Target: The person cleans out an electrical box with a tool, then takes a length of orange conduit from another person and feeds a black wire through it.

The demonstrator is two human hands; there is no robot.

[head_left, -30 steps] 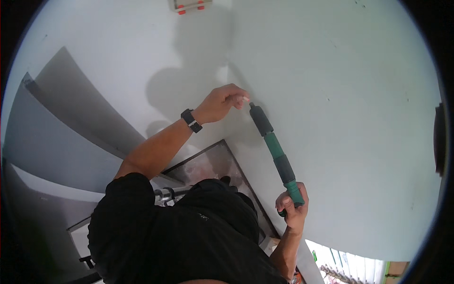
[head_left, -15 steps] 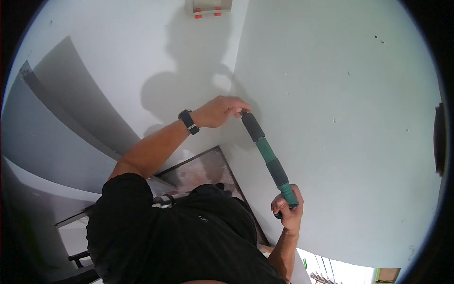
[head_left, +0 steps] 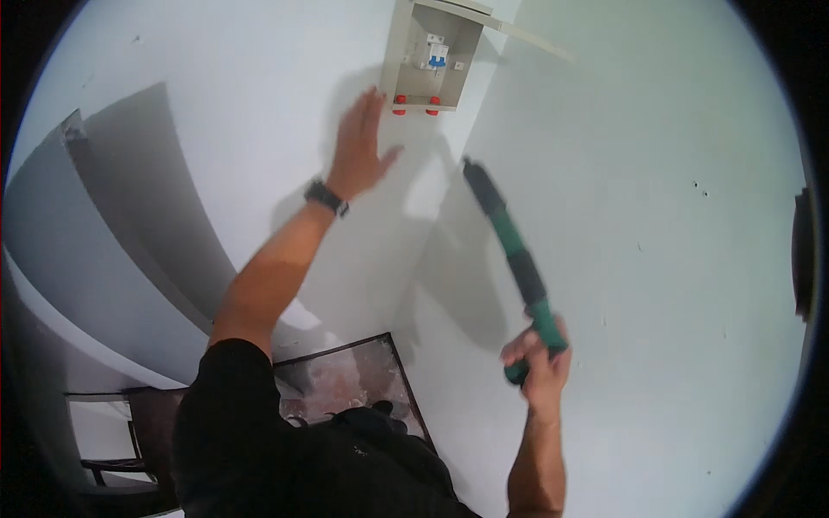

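My right hand (head_left: 542,358) is closed round the grip end of a green and black tube-shaped tool that looks like a nail gun (head_left: 508,235). Its thin black tip points up and to the left, near the wall corner. My left hand (head_left: 358,155), with a dark watch on its wrist, is raised with fingers stretched and thumb apart, holding nothing. Just beyond its fingertips to the right, an open electrical box (head_left: 404,60) is set in the wall. Inside sits a white circuit breaker (head_left: 438,59) with a blue switch. Red fittings (head_left: 433,106) line its bottom edge.
Two pale walls meet at a corner in front of me; the right wall (head_left: 656,285) has small holes and marks. At left, a curved grey panel (head_left: 104,233) casts a shadow. A dark-edged, dusty reddish surface (head_left: 341,375) lies low in the corner.
My left hand has let go of the tool's tip and moved up and left toward the box. My right hand still holds the tool, slightly lower in view. More of the electrical box shows.
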